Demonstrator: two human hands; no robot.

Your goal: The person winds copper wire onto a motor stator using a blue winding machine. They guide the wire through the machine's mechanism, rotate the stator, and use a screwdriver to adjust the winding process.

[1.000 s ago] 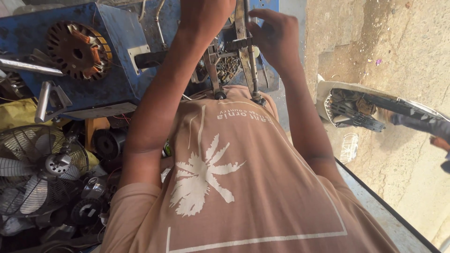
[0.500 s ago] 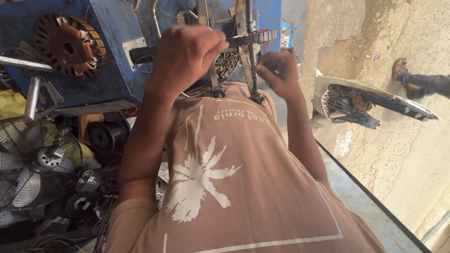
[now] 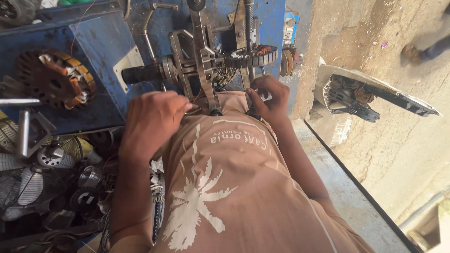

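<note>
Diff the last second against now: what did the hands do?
The left hand dropped from high on the winding machine to its base near the shirt. The right hand also lowered, fingers at the frame's foot. The stator on the blue cabinet stayed put.

Daylight illumination, bright and even. Sunlit ground at right is pale, near overexposed; the pile of fan parts at lower left lies in shade. Centre sharp; a passing foot at upper right is motion-blurred
</note>
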